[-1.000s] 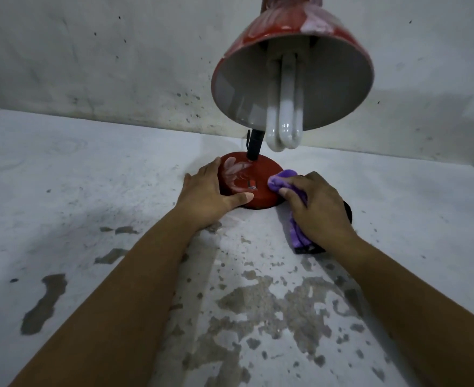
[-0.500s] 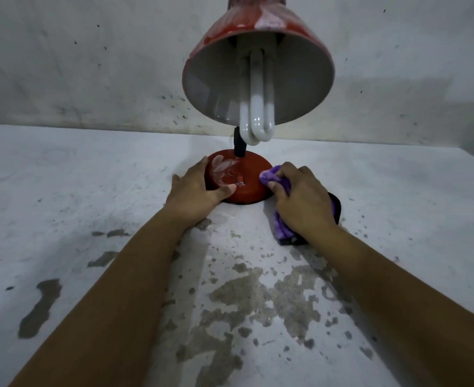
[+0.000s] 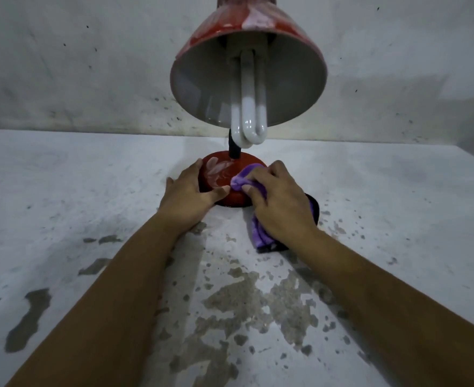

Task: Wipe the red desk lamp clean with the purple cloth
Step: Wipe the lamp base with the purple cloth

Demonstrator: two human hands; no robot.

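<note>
The red desk lamp stands at the middle of the white surface. Its round red base (image 3: 224,174) shows pale smears, and a black neck rises from it. Its red shade (image 3: 247,32), streaked with white, hangs tilted toward me with a white bulb (image 3: 248,113) inside. My left hand (image 3: 191,195) clasps the left and front rim of the base, thumb on the front edge. My right hand (image 3: 280,202) presses the purple cloth (image 3: 245,177) onto the right half of the base; the cloth's tail (image 3: 261,233) trails under my wrist.
A dark flat object (image 3: 312,208) lies under my right hand and the cloth, mostly hidden. The white surface (image 3: 90,191) has patches of flaked paint near me. A stained white wall (image 3: 90,65) runs along the back.
My right hand has slid the cloth leftward across the base, toward my left thumb. The left hand keeps its hold on the base. The view has shifted, so the lamp sits more centred.
</note>
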